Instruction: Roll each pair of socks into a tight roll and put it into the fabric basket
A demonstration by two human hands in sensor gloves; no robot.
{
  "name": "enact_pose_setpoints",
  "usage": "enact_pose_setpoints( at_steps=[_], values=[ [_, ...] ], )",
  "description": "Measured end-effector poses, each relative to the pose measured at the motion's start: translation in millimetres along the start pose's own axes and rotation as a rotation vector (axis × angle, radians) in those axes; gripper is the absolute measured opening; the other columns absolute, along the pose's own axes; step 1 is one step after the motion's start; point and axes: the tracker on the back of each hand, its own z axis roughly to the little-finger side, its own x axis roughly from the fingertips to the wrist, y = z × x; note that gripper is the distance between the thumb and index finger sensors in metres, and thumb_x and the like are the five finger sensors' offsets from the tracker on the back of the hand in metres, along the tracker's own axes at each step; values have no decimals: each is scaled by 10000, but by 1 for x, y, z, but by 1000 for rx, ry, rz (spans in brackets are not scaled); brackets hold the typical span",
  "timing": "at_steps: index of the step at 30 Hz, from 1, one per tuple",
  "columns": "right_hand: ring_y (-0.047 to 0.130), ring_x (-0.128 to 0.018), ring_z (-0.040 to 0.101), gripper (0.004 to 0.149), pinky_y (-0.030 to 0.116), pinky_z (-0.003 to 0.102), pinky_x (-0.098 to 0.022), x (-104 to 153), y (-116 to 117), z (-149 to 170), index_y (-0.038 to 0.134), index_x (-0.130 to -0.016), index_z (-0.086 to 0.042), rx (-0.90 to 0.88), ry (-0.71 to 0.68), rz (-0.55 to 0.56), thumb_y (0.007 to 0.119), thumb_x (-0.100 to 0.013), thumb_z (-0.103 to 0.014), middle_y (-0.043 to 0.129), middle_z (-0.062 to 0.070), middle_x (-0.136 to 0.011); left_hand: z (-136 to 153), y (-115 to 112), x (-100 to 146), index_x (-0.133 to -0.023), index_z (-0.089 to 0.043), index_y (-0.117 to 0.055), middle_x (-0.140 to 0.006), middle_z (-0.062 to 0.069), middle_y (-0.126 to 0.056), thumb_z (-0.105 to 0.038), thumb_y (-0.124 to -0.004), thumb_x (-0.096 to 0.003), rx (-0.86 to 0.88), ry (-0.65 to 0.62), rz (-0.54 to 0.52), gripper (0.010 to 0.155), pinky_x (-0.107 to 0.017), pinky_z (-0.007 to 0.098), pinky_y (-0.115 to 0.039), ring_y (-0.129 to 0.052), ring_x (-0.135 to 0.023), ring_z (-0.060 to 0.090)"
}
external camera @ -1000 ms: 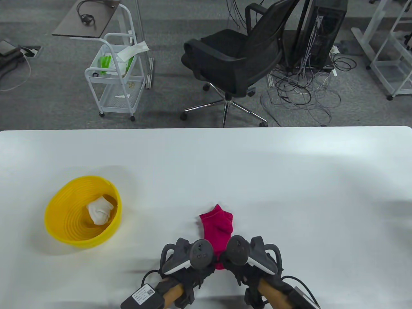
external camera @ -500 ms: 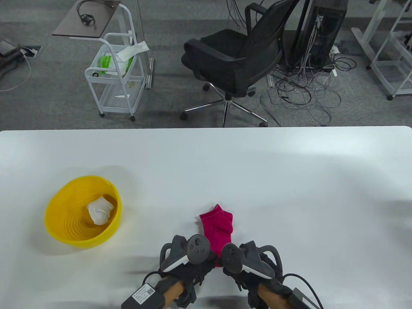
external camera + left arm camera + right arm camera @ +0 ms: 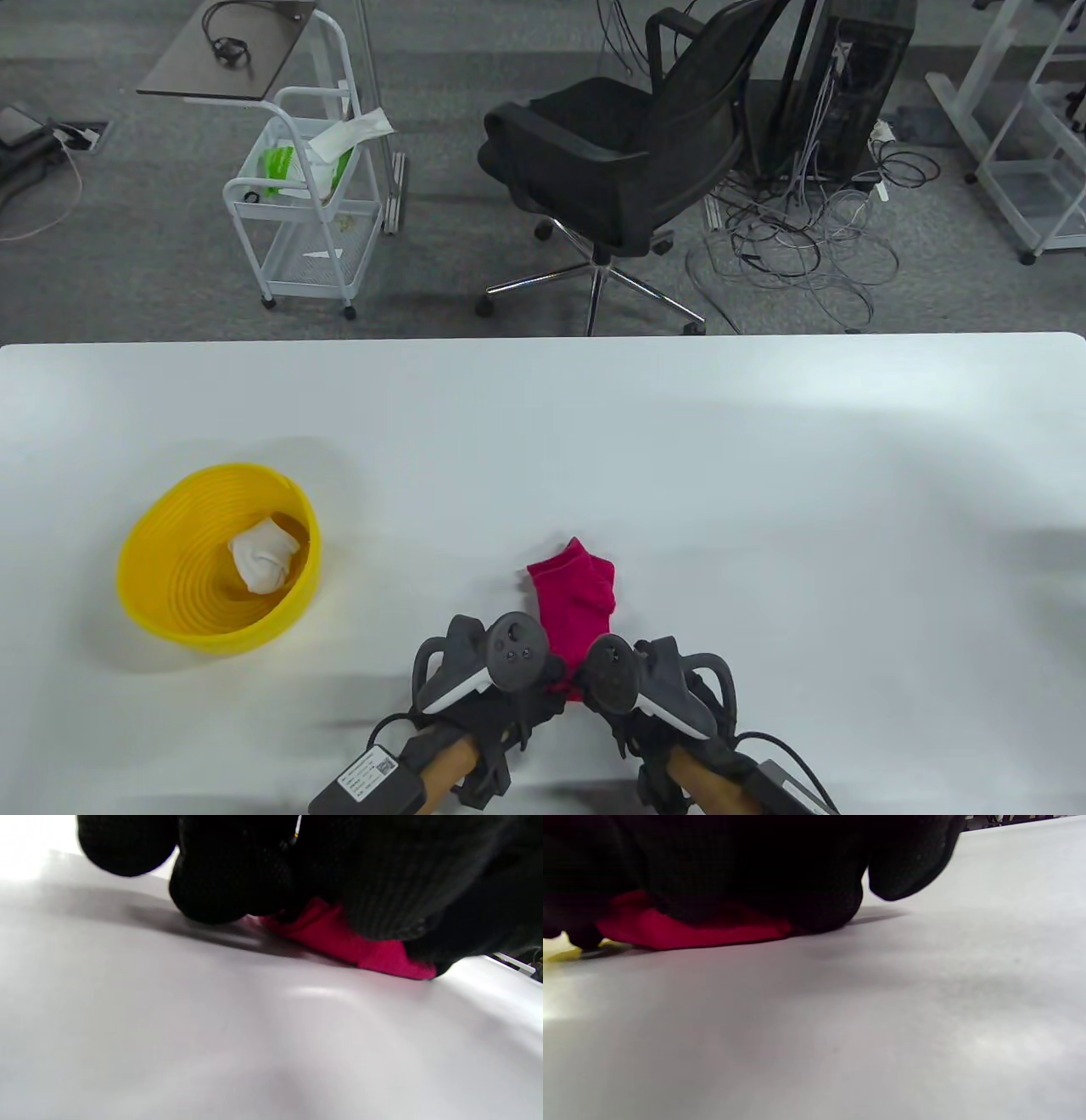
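Tabletop [image 3: 764,475]: basket [image 3: 144,586] at left, holding a rolled sock pair [image 3: 261,556]; flat sock pair [image 3: 573,603] right of it, near end under both hands, left hand [image 3: 488,688] beside right hand [image 3: 653,692].

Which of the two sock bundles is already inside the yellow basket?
The white sock roll: it lies in the yellow basket. The red socks lie flat on the table.

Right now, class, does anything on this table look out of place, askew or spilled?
Nothing stands out. The white sock roll sits inside the yellow basket, and both hands, left hand and right hand, work the red sock pair flat on the table.
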Motion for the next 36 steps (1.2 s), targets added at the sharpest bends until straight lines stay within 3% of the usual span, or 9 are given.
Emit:
enact_pose_setpoints(
  at_steps=[6,9,11,18,23,25,29,36],
  values=[
    [982,-681,135,392,804,474,-568,2,-9,3,878,-766,-364,-29,3,48,856,-385,-452,927,-98,-812,0,-2,0,-725,-279,-971,-725,24,-944,-400,-875,-364,5,12,-33,392,-420,436,-783,-969,-499,217],
    [1001,-642,133,377,827,471,-547,10,-27,0,908,-735,-357,-89,-57,102,890,-368,-439,956,-90,-773,2,-2,-1,-723,-271,-969,-721,30,-942,-403,-863,-375,31,21,-21,387,-422,439,-777,-963,-495,222],
    [1008,-633,137,371,829,474,-540,13,-30,-5,924,-722,-351,-73,-104,73,903,-362,-439,968,-87,-762,2,-3,-1,-719,-269,-969,-715,32,-943,-409,-853,-379,46,24,-20,386,-422,440,-774,-960,-486,225],
    [957,-752,145,423,790,486,-589,9,-5,-11,858,-793,-370,102,-97,-24,883,-376,-440,898,-115,-871,3,-4,-1,-729,-256,-954,-718,57,-933,-414,-831,-386,64,30,-7,397,-429,448,-765,-947,-490,234],
    [922,-786,149,468,761,493,-614,7,1,-9,826,-819,-371,92,-72,-14,900,-363,-444,867,-117,-893,3,0,1,-750,-259,-952,-758,49,-917,-442,-830,-374,66,36,-7,435,-455,452,-749,-944,-535,241],
    [917,-784,159,483,762,498,-612,7,2,-11,820,-830,-354,97,-69,-7,908,-361,-434,862,-96,-896,5,5,2,-831,-274,-877,-802,36,-887,-451,-844,-365,72,40,-39,499,-455,439,-743,-932,-565,235],
    [935,-747,166,444,769,499,-602,7,3,-13,840,-812,-336,83,-53,32,893,-376,-405,888,-79,-862,7,10,4,-809,-327,-915,-805,30,-890,-449,-879,-353,90,30,-28,474,-453,434,-743,-933,-570,231],
    [952,-716,158,405,781,493,-581,5,2,-11,860,-799,-335,39,5,31,862,-400,-405,906,-84,-839,5,1,1,-795,-288,-931,-800,42,-897,-464,-927,-318,31,25,24,509,-459,443,-740,-928,-575,234]
  ],
)
